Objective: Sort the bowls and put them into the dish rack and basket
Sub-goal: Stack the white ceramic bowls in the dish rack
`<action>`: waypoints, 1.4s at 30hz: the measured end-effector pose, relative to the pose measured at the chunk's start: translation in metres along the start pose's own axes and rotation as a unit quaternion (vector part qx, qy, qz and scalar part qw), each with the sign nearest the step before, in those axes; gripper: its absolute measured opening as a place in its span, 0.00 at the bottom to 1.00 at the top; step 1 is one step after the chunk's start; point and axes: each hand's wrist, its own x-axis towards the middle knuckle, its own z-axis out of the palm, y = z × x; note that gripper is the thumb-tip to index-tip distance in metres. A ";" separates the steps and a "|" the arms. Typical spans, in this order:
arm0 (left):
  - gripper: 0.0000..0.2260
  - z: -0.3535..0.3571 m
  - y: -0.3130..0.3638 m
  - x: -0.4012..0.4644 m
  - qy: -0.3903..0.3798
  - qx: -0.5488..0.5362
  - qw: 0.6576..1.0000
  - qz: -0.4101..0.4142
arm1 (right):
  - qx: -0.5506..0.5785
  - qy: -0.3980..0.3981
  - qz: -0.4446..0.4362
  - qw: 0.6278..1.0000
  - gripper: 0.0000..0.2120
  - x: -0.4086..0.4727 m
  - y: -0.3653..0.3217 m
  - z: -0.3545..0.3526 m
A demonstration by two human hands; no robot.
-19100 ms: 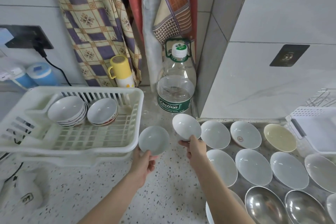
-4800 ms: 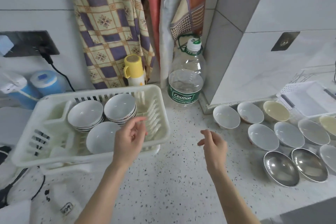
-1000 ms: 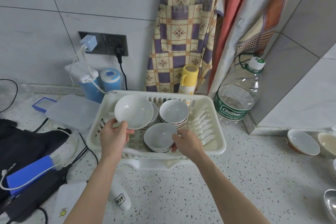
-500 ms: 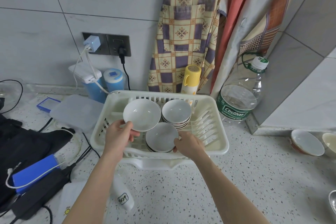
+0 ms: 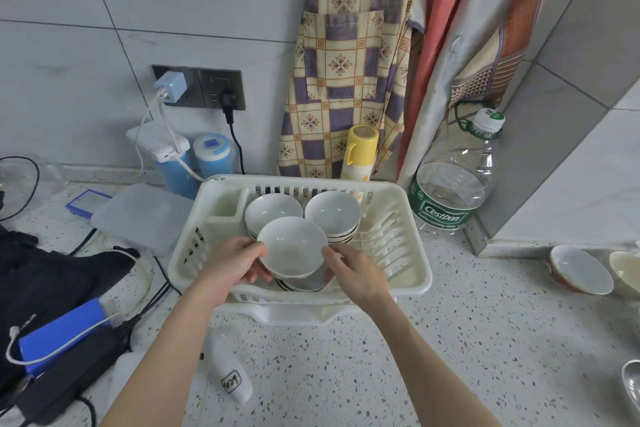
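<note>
Counter: speckled worktop (image 5: 433,350), dish rack (image 5: 412,274) against the tiled wall.
Change: white bowl (image 5: 292,246) shifted from the back stack to over the front stack (image 5: 304,282).
Hands: left hand (image 5: 232,265) cups the bowl; right hand (image 5: 353,274), fingers loosely curled, steadies the stack.
Meaning: front stack about to grow.

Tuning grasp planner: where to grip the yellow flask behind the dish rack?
Grip the yellow flask around its upper body from above. It stands upright, its base hidden behind the dish rack, so only the top is free. Its handle faces left; avoid that side.

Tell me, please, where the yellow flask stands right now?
The yellow flask stands upright against the wall behind the dish rack, before the checked apron, left of the water bottle.
</note>
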 end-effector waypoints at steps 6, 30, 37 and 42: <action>0.07 0.007 0.002 0.001 -0.072 0.076 0.995 0.008 | -0.003 -0.022 0.034 0.999 0.15 0.004 0.001 -0.002; 0.09 0.020 -0.007 0.018 0.020 0.086 0.996 -0.008 | 0.020 -0.027 0.083 0.996 0.09 0.004 0.000 -0.004; 0.04 0.020 -0.001 0.010 0.021 0.055 0.998 -0.002 | 0.058 -0.042 0.096 0.993 0.11 0.007 -0.001 -0.006; 0.07 0.021 -0.004 0.014 0.012 0.095 0.995 -0.006 | 0.003 -0.028 0.097 0.995 0.10 0.007 -0.002 -0.004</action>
